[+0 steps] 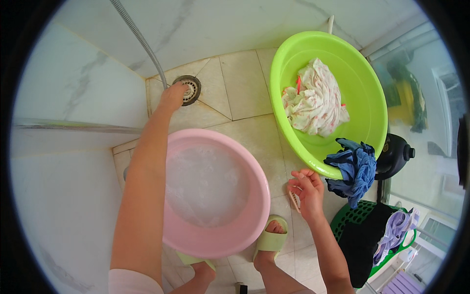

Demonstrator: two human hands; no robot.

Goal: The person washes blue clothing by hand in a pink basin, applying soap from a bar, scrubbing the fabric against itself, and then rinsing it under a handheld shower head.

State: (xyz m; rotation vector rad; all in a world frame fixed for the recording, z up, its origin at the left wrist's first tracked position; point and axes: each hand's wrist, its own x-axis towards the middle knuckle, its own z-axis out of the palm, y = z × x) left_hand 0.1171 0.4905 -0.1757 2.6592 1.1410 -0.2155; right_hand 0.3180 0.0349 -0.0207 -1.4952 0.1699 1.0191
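Observation:
My left hand (173, 97) is stretched out to the floor drain (191, 90), with its fingers over the drain's edge. A metal shower hose (141, 38) runs down to this hand; whether the fingers grip it is hidden. Below that arm stands a pink basin (261, 191) of cloudy, sudsy water (207, 183). My right hand (308, 191) holds nothing, its fingers loosely bent beside the rim of a lime-green basin (358, 86). Inside that basin lies a crumpled white patterned garment (315, 97). A blue garment with dark trim (354, 165) hangs over its rim.
At the lower right, a green laundry basket (339, 220) carries black clothing (361, 239) and a lilac garment (394, 231). A black container (394, 156) stands by the glass panel (418, 161). My feet wear green slippers (271, 240) near the pink basin. Marbled walls (91, 73) enclose the corner.

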